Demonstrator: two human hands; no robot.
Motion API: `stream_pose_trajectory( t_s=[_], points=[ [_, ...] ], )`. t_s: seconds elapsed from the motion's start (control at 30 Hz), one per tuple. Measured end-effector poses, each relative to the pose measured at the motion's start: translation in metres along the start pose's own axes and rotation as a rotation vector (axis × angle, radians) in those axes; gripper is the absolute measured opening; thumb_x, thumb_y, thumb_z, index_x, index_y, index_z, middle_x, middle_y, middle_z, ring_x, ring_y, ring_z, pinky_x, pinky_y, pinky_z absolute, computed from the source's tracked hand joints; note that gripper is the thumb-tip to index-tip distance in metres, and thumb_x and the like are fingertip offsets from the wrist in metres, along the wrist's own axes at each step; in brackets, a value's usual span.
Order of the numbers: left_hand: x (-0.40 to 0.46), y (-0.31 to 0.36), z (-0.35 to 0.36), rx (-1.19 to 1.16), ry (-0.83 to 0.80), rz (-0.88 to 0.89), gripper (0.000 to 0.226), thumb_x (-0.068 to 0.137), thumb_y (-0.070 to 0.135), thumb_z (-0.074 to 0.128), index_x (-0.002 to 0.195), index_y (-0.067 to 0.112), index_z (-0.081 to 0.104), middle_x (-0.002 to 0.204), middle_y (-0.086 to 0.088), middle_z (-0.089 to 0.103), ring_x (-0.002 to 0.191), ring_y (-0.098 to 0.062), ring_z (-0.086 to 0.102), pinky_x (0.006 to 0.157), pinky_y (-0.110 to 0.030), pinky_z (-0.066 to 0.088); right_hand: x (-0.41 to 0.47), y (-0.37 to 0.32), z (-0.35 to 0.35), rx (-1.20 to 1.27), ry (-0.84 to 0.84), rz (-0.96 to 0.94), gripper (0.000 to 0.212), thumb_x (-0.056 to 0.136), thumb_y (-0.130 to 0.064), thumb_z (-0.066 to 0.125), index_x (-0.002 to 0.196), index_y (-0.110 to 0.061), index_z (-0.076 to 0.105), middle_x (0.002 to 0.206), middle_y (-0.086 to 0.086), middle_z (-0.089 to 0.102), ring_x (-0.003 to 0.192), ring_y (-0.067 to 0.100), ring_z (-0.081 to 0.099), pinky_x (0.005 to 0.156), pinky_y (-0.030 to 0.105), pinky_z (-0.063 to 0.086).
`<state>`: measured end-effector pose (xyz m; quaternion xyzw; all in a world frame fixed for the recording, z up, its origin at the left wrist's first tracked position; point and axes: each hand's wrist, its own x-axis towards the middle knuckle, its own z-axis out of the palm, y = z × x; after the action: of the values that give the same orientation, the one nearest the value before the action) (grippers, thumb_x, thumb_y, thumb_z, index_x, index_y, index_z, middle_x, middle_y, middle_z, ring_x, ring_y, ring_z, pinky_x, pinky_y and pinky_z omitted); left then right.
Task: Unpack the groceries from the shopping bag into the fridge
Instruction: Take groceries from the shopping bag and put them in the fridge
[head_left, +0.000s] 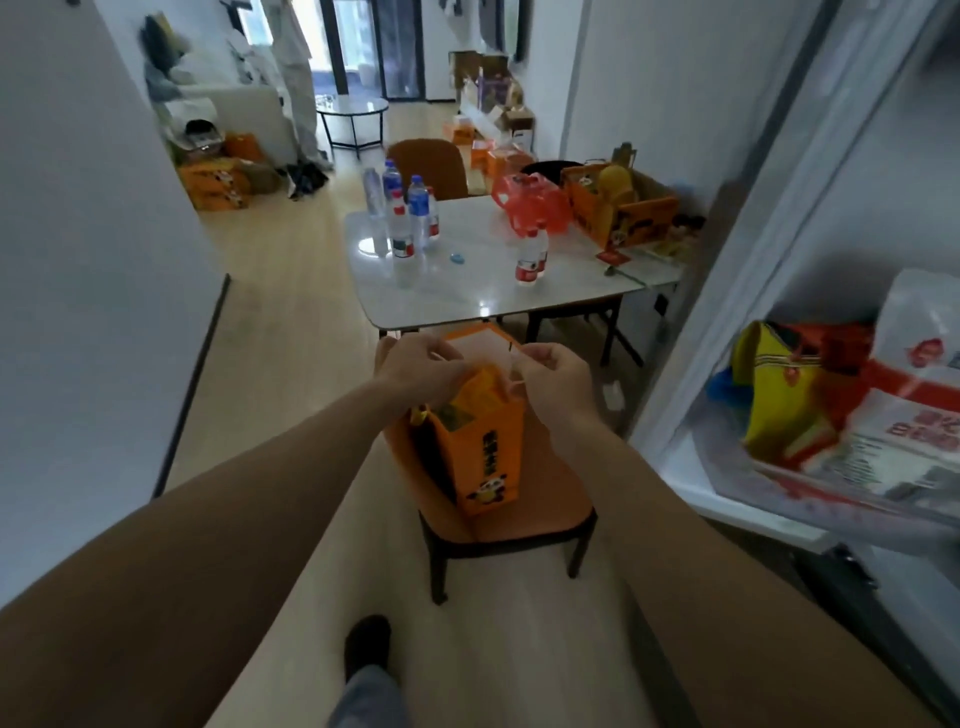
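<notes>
Your left hand (421, 366) and right hand (553, 371) are both at the mouth of the orange shopping bag (485, 457), fingers curled. Each pinches what looks like a thin handle cord at the bag's top edge; the cords are blurred, so the exact grip is unclear. The bag stands upright on the orange chair seat (540, 519), dead centre of view. Yellow-orange contents show inside the opening, not identifiable.

At 3 o'clock from the bag: the open fridge (810, 291). Its shelf (769, 512) holds a yellow packet (779, 395) and, just beside it further right, a white-and-red package (919, 384).

At 12 o'clock, beyond the chair: a white table (467, 291) with water bottles (402, 218), an orange-red plastic bag (530, 205) and an orange carton (623, 213).

At 6 o'clock: your foot (368, 644) on the pale floor.
</notes>
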<state>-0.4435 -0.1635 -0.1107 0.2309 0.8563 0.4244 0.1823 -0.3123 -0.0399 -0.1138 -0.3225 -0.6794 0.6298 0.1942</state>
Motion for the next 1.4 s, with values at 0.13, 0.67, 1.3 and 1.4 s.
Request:
stream_pose_trajectory(
  t_s=[0.13, 0.67, 1.3, 1.4],
  points=[
    [0.111, -0.054, 0.016, 0.114, -0.145, 0.042, 0.009, 0.097, 0.020, 0.068, 0.106, 0.017, 0.065, 0.102, -0.003, 0.068, 0.079, -0.002, 0.056, 0.058, -0.008, 0.043, 0.102, 0.041, 0.044, 0.062, 0.086, 0.216, 0.009, 0.099, -0.016, 0.059, 0.100, -0.024, 0.062, 0.101, 0.009, 0.071, 0.087, 0.020, 0.067, 0.085, 0.042, 0.059],
    [0.360, -0.161, 0.131, 0.489, -0.816, 0.120, 0.034, 0.101, 0.000, 0.048, 0.130, 0.008, 0.063, 0.119, -0.007, 0.062, 0.100, -0.022, 0.057, 0.079, -0.023, 0.047, 0.285, 0.199, 0.142, 0.079, 0.632, 1.074, 0.022, 0.091, 0.001, 0.046, 0.108, 0.001, 0.060, 0.069, 0.008, 0.043, 0.059, 0.018, 0.039, 0.050, 0.029, 0.030],
    [0.382, -0.224, 0.194, 0.639, -1.194, 0.010, 0.085, 0.090, 0.016, 0.073, 0.160, 0.034, 0.027, 0.157, -0.003, 0.044, 0.138, -0.032, 0.048, 0.107, -0.045, 0.051, 0.319, 0.248, 0.139, -0.460, 0.172, 1.248, 0.079, 0.085, -0.017, 0.076, 0.151, -0.010, 0.033, 0.146, 0.016, 0.047, 0.131, 0.033, 0.054, 0.096, 0.038, 0.052],
    [0.377, -0.225, 0.205, 0.753, -1.066, 0.204, 0.045, 0.091, 0.021, 0.070, 0.134, 0.027, 0.060, 0.128, -0.004, 0.063, 0.118, -0.032, 0.062, 0.095, -0.047, 0.058, 0.316, 0.248, 0.138, -0.609, 0.010, 1.109, 0.029, 0.084, -0.020, 0.074, 0.109, -0.014, 0.060, 0.098, 0.005, 0.064, 0.085, 0.021, 0.065, 0.063, 0.030, 0.053]
  ],
)
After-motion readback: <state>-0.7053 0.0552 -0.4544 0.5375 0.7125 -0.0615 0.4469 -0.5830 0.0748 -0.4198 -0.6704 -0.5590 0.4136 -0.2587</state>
